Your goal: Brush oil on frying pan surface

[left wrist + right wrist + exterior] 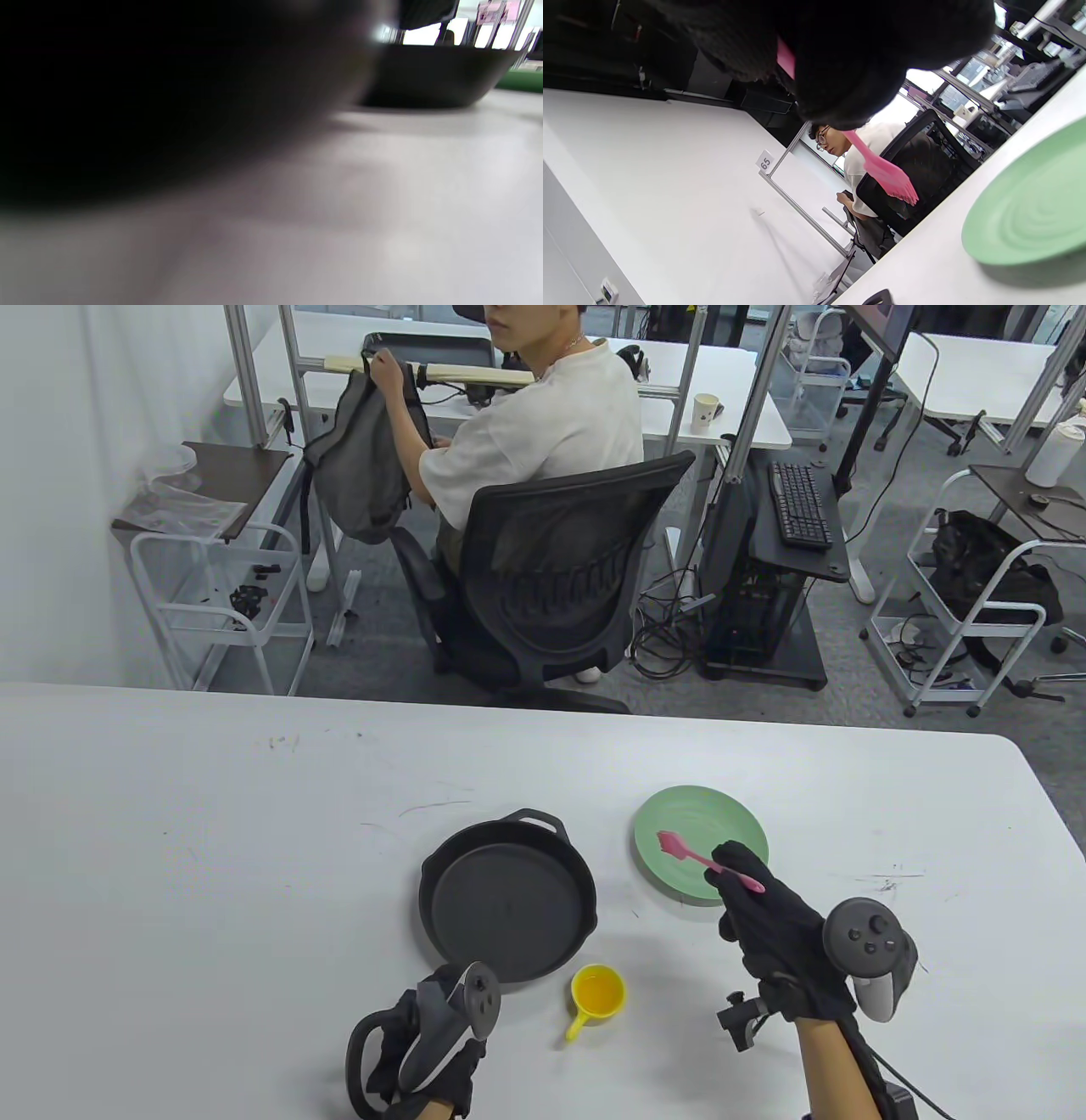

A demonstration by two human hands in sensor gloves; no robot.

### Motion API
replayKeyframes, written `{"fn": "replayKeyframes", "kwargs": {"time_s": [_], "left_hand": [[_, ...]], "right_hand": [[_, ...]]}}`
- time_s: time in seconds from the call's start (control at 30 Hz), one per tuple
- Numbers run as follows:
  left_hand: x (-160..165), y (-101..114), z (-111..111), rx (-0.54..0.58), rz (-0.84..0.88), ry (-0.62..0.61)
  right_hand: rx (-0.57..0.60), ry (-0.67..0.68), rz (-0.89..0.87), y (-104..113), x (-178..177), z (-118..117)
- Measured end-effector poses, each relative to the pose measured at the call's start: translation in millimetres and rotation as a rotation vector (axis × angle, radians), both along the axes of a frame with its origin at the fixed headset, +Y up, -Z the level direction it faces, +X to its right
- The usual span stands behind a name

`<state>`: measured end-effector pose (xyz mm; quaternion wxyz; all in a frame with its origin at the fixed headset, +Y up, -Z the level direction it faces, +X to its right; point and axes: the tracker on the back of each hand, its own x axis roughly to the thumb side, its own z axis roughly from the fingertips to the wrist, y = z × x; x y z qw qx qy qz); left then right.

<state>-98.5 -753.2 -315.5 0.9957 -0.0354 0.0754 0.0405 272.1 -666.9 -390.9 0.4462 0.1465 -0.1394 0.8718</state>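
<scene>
pink brush (707, 861) held in the right hand (768, 937), fingers closed around the rear part of the handle, short end of the handle poking out past the fingers on the right. bristle head pointing up-left, hanging over the green plate (679, 814), lifted off it as the right wrist view shows: bristles (893, 180) in the air, plate (1031, 212) below and to the right on the counter (212, 814). nothing else seen lying on the plate.

black frying pan (507, 899) left of the plate, apart from it, flat on the counter, small loop handle at its far rim. inside of the pan dark and matte, holding nothing that can be seen. brush well to the right of the pan, not over it and not touching it.

small yellow cup (597, 994) with a short handle just in front of the pan's near right rim, filled with yellow liquid. placed between the two hands, nearer to the left one.

left hand (424, 1044) low at the near edge of the counter, just in front of the pan's near rim, tracker on its back. grip of this hand hidden under the tracker; open or closed cannot be told. left wrist view mostly blocked by a dark blur, only the pan's side wall (432, 76) and a slice of green plate behind it visible.
</scene>
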Motion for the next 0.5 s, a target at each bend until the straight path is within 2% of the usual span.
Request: {"fn": "replayKeyframes", "kwargs": {"time_s": [0.23,0.5], "left_hand": [[-11,14,8,0.108,0.036,-0.014],[-16,19,10,0.129,0.061,-0.006]], "right_hand": [[0.079,-0.047,0.353,6,-3,-20],[0.099,-0.081,0.698,-15,-6,-48]]}}
